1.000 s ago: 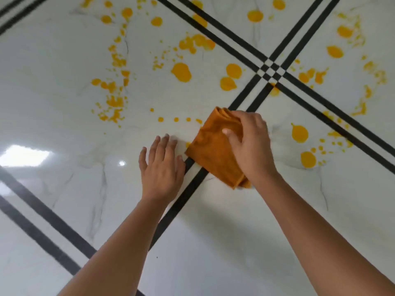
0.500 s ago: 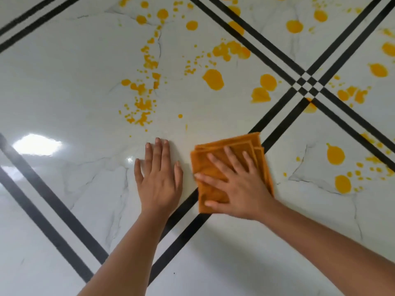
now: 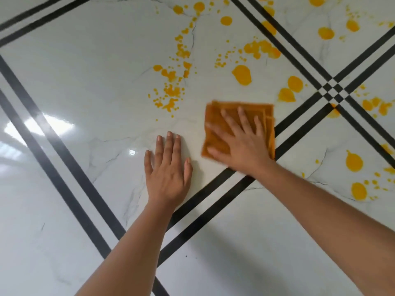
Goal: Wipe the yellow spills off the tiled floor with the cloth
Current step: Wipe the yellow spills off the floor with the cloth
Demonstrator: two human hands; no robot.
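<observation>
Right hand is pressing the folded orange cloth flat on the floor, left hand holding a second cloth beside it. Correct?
Not quite. The head view shows the left hand holding nothing: it rests open and bare on the tiled floor beside the cloth. The right hand does press the folded orange cloth flat.

The right hand (image 3: 239, 146) covers much of the cloth (image 3: 213, 118), whose left edge is smeared by motion blur. The floor (image 3: 85, 82) beneath the cloth is hidden. Several yellow spills (image 3: 317, 0) are cut off at the top and right edges. The left forearm (image 3: 132, 248) and right forearm (image 3: 331, 216) run out of view.
</observation>
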